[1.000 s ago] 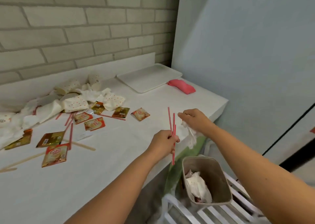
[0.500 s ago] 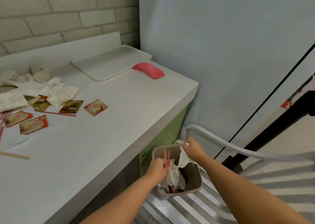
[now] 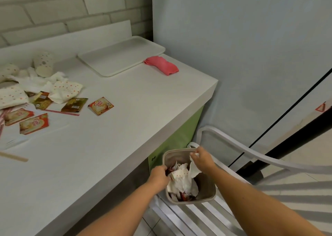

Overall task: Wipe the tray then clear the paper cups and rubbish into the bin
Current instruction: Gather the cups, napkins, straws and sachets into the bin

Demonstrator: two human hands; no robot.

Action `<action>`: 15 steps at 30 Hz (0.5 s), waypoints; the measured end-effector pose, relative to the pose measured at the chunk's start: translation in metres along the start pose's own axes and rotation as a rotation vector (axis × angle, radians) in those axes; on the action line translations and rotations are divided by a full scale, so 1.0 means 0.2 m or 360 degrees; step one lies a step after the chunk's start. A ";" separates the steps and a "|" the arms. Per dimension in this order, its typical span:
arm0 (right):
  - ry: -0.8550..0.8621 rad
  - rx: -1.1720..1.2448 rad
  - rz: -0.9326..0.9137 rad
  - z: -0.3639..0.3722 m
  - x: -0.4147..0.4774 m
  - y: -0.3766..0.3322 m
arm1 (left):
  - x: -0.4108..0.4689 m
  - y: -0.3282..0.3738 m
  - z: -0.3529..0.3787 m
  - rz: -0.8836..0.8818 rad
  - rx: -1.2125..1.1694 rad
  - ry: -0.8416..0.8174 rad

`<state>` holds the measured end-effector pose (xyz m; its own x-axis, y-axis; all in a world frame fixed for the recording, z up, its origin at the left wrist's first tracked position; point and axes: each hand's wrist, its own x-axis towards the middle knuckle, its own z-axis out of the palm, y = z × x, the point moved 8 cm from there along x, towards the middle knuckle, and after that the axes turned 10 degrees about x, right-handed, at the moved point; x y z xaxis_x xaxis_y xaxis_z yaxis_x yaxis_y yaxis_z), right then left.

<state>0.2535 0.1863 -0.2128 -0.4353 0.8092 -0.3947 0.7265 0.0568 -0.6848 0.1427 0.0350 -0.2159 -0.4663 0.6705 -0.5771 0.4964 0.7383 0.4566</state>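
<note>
A beige bin (image 3: pixel 209 197) stands on a white slatted chair seat beside the counter, part full of crumpled tissue and wrappers. My right hand (image 3: pixel 203 159) pinches a white tissue (image 3: pixel 195 170) that hangs into the bin. My left hand (image 3: pixel 159 177) is at the bin's left rim with its fingers curled downward; the red straws do not show in it. The white tray (image 3: pixel 122 58) lies bare at the back of the counter, with a pink cloth (image 3: pixel 161 65) at its right end. Dotted paper cups (image 3: pixel 44 62) and napkins lie at the far left.
Several coffee sachets (image 3: pixel 101 105), a red straw (image 3: pixel 61 112) and a wooden stirrer (image 3: pixel 14 156) lie on the white counter (image 3: pixel 125 128). The white chair's curved back (image 3: pixel 269 161) arcs to the right of the bin. A grey wall stands behind.
Both hands went from the counter edge down to the bin. The red straws held upright in my left hand are no longer visible. The tissue in my right hand now hangs inside the bin.
</note>
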 end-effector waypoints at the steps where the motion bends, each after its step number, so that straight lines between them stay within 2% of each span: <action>1: -0.0030 -0.0024 -0.0005 0.02 0.00 -0.01 | 0.00 0.00 -0.02 0.0007 0.0000 0.0016; 6: -0.0385 -0.0232 0.0131 0.20 -0.01 -0.01 | 0.00 -0.01 -0.08 0.0030 -0.0013 0.0078; 15: -0.0824 -0.0545 0.0087 0.24 -0.10 -0.25 | -0.07 0.01 -0.17 0.0149 0.0020 0.0143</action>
<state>0.2006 0.1388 -0.1994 -0.5317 0.4323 -0.7283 0.8469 0.2774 -0.4537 0.1246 0.0305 -0.1833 -0.4810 0.7409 -0.4687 0.5497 0.6714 0.4971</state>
